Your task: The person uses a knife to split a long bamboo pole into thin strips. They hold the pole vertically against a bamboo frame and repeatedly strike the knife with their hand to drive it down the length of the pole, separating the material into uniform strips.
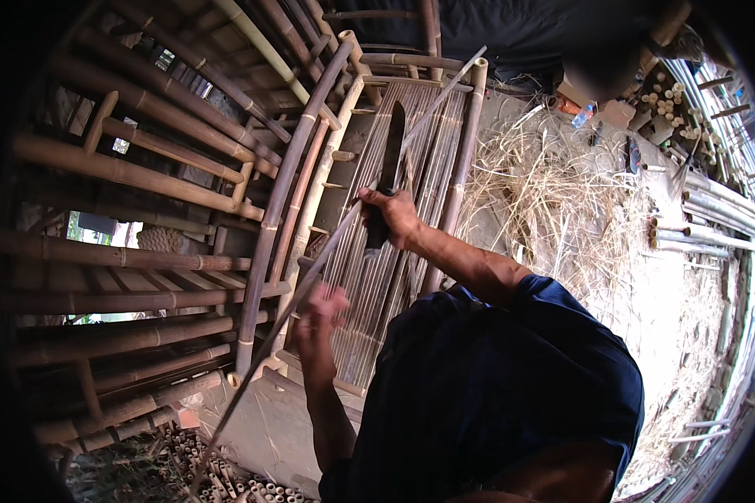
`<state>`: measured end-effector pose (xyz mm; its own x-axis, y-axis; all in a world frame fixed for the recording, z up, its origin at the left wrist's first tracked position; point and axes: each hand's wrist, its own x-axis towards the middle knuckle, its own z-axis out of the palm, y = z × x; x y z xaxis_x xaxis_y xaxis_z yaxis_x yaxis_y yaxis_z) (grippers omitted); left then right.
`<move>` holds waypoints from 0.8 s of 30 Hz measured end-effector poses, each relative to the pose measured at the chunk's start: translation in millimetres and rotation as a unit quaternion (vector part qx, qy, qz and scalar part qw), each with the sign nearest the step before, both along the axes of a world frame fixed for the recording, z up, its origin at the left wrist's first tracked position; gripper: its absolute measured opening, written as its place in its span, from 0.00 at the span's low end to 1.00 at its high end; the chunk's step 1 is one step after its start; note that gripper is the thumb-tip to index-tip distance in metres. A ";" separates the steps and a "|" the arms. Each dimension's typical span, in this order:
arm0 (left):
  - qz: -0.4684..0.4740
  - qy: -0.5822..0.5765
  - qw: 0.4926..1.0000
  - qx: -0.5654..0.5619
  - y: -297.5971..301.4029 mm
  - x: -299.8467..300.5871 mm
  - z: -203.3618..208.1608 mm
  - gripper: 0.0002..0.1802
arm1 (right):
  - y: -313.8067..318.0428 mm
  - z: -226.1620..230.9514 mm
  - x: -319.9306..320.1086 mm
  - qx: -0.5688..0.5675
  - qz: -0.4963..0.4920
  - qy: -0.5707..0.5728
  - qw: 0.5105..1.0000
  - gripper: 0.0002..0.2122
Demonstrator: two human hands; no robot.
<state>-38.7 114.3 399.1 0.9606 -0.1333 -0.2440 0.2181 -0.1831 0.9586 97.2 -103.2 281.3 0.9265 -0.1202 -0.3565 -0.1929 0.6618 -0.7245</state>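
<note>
My right hand point(394, 220) is closed round the dark handle of a large knife point(393, 151), its long broad blade pointing away from me. A long, thin bamboo strip point(331, 246) runs slantwise from the far right down to the lower left, passing at the right hand's thumb; whether the thumb presses on it is unclear. My left hand point(317, 314) is beside the strip, nearer to me, its fingers smeared by motion. Below both hands lies a bamboo bench point(459, 172) with a slatted seat and round-pole frame.
Stacked bamboo frames point(143, 172) fill the left side. Dry shavings point(554, 189) cover the floor to the right, with bamboo poles point(705, 226) beyond. Several cut bamboo pieces point(247, 486) lie at the lower left. A clear bottle point(583, 115) stands out at the far right.
</note>
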 end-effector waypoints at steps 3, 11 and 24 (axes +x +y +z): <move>-0.078 -0.297 0.912 0.273 -5.1 -10.3 2.3 0.27 | -25.4 9.2 -4.5 -0.073 0.003 0.021 0.997 0.14; -0.296 0.118 0.948 0.022 30.4 26.7 -52.4 0.15 | -77.4 18.9 4.4 -0.427 0.116 -0.096 0.892 0.38; -0.140 -0.133 0.978 0.081 2.1 48.9 -142.0 0.25 | -11.8 -26.7 -83.4 -0.735 0.146 -0.338 0.570 0.31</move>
<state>10.3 116.4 257.1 0.9240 -0.3812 -0.0298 -0.1164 -0.3548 0.9277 13.8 -115.0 254.6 0.8489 0.3663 0.3810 0.5132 -0.7434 -0.4289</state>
